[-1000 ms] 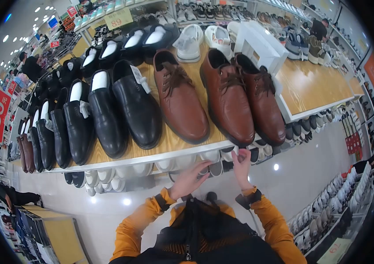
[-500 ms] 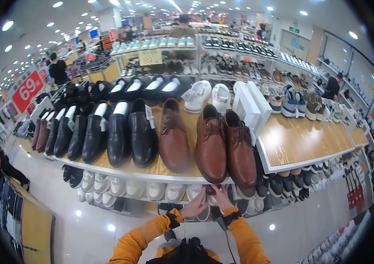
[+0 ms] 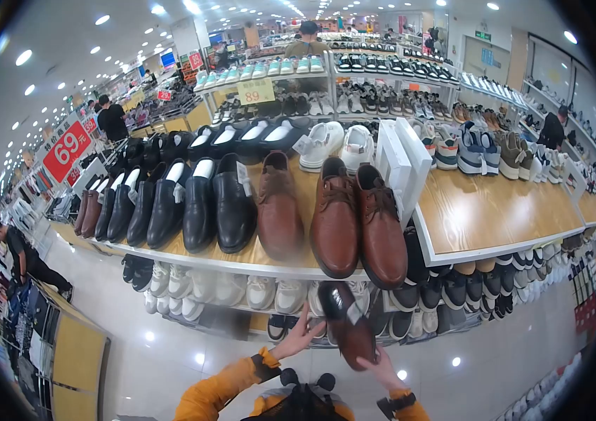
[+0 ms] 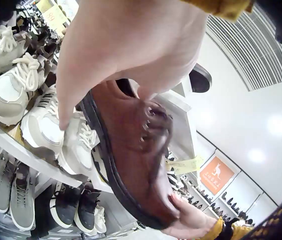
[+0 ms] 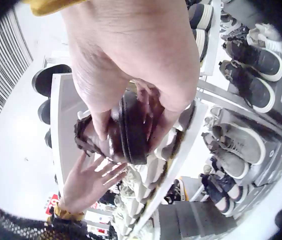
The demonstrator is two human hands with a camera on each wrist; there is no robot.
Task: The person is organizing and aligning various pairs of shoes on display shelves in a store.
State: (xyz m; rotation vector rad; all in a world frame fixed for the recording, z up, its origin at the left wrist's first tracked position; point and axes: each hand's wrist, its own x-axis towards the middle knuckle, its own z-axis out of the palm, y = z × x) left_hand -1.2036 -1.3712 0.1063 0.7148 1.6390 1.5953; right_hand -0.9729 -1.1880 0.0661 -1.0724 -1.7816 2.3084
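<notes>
Half a second ago both hands were up under the edge of the display table (image 3: 242, 265), fingers in among the pale sneakers (image 3: 263, 291) on the lower shelf, with only a small dark end of something showing between them. Now a brown shoe (image 3: 346, 323) is out in the open, held in the air below the table edge and in front of that shelf, closer to the person's chest. I judge that it has come clear of the shelf and touches nothing but the hands. The right hand (image 3: 381, 366) carries it. The right wrist view shows thumb and fingers curled round the near end, clamping sole and upper together. The left hand (image 3: 296, 338) has spread flat, fingers straight and fanned. It lies just beside the shoe's left side, near the far end, and I cannot tell whether it touches. The shoe's long axis runs away from the person toward the shelf, slanting slightly to their left at the far end. From the left wrist view, the laces and the rounded end in the right hand suggest the toe points back at the person and the heel opening toward the shelf. It is rolled partly onto its side, so the sole's edge faces the right wrist camera.
</notes>
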